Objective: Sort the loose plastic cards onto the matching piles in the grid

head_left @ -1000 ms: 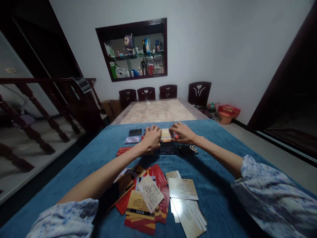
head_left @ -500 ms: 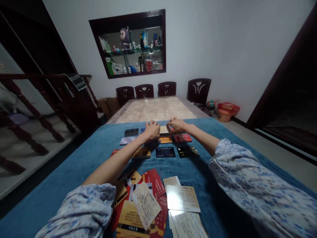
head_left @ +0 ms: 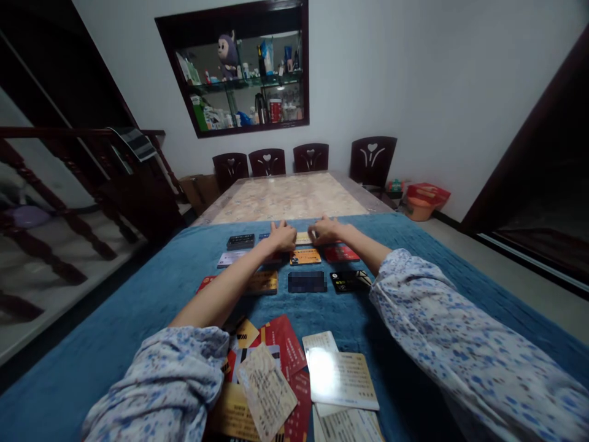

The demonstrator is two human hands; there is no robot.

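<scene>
Both my arms reach far forward over a blue cloth (head_left: 414,245). My left hand (head_left: 281,236) and my right hand (head_left: 324,229) pinch the two ends of a pale yellow card (head_left: 304,238) lying flat in the far row of cards. Just in front of it lie an orange card (head_left: 305,256), a red card (head_left: 340,252) and a black card (head_left: 240,240). Closer in sit a dark blue card (head_left: 307,282), a gold card (head_left: 262,282) and a black card with a diamond mark (head_left: 350,280).
A loose heap of red, gold and cream cards (head_left: 294,374) lies near me. Beyond the cloth the marble table top (head_left: 289,197) is bare, with several dark chairs (head_left: 372,161) at its far end. A wall cabinet (head_left: 243,73) hangs above; a stair railing (head_left: 69,184) runs at left.
Both hands have slid farther away with the pale card to the far row. I have leaned forward, so my sleeves fill more of the view.
</scene>
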